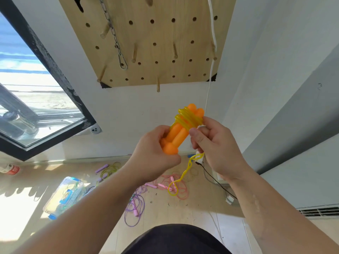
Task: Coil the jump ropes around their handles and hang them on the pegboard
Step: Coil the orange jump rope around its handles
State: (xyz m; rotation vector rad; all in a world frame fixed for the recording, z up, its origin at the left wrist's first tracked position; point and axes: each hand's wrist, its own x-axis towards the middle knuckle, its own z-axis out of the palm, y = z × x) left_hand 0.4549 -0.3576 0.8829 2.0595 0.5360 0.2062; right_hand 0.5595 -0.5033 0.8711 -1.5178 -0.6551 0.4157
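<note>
My left hand (pixel 156 153) grips the two orange handles (pixel 180 133) of a jump rope, held side by side and pointing up to the right. Yellow rope (pixel 187 117) is wound in several turns round their upper ends. My right hand (pixel 214 145) pinches the rope beside the coil. The loose yellow tail (pixel 180 177) hangs from this hand in a twisted loop. The wooden pegboard (pixel 146 37) hangs on the wall above, with several bare wooden pegs (pixel 158 85).
A metal chain (pixel 114 33) and a white cord (pixel 212 33) hang from the pegboard. On the floor lie pink (pixel 176 186) and purple jump ropes (pixel 134 208), a clear plastic box (pixel 65 196) and a black cable (pixel 216 180). A window (pixel 36 107) is at the left.
</note>
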